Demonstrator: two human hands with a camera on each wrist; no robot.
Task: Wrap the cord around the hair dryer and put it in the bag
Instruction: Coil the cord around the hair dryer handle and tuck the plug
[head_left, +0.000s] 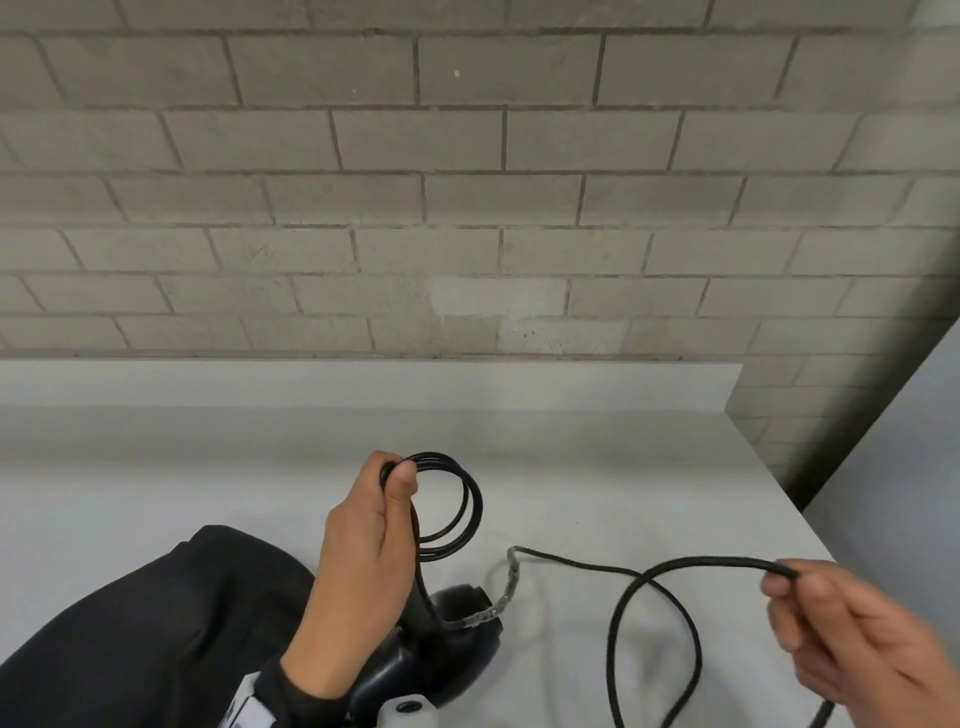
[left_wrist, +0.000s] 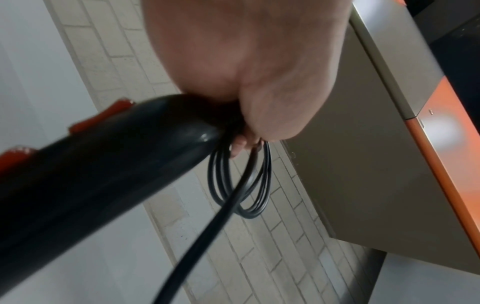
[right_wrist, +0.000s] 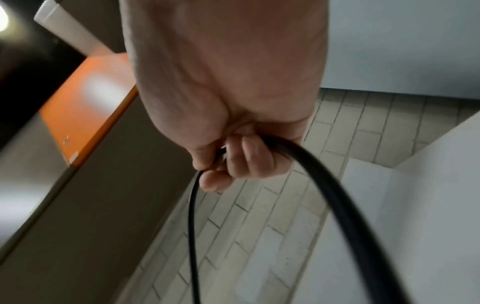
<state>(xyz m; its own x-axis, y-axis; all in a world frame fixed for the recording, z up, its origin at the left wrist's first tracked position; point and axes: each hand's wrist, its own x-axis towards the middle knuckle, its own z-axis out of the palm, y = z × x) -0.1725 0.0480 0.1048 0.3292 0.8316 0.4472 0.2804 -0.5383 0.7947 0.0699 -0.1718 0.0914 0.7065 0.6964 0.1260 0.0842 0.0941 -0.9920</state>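
On the white table (head_left: 208, 467), my left hand (head_left: 397, 475) grips the black hair dryer (head_left: 457, 649) by its handle, body end down. The thumb pins several loops of black cord (head_left: 460, 512) against the handle top. In the left wrist view the handle (left_wrist: 103, 174) shows red buttons and the loops (left_wrist: 241, 185) hang below the fingers. From the dryer the cord (head_left: 654, 613) runs right in a loose loop over the table to my right hand (head_left: 789, 582), which pinches it between thumb and fingers (right_wrist: 233, 160). A black bag (head_left: 130, 623) lies at the near left, beside my left wrist.
A grey brick wall (head_left: 467, 182) stands right behind the table. The table's right edge (head_left: 789, 483) runs diagonally, with a grey panel (head_left: 909, 467) past it. An orange-topped cabinet (right_wrist: 85, 102) shows in the wrist views.
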